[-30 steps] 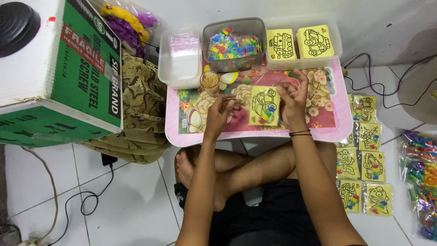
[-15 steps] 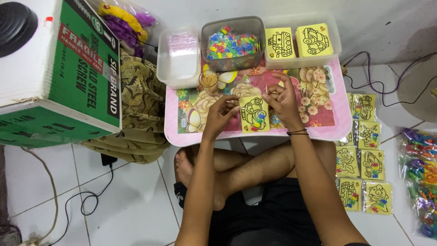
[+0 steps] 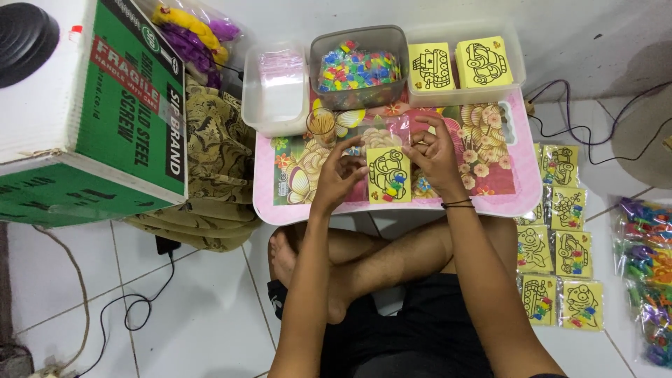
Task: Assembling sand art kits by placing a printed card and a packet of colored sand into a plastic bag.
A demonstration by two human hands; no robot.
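Observation:
A yellow picture card with a black line drawing and small coloured pieces on it is held over the pink flowered table, inside a clear plastic sleeve. My left hand pinches the sleeve's left edge. At the upper right edge of the sleeve, my right hand grips it with the fingers curled. My crossed legs sit below the table.
At the table's back stand a clear tub of small plastic bags, a tub of coloured pieces and a tray of yellow cards. Packed cards lie on the floor at right. A green and white carton stands at left.
The card has come down and toward me from the table's middle, and both hands have shifted with it along the sleeve's edges.

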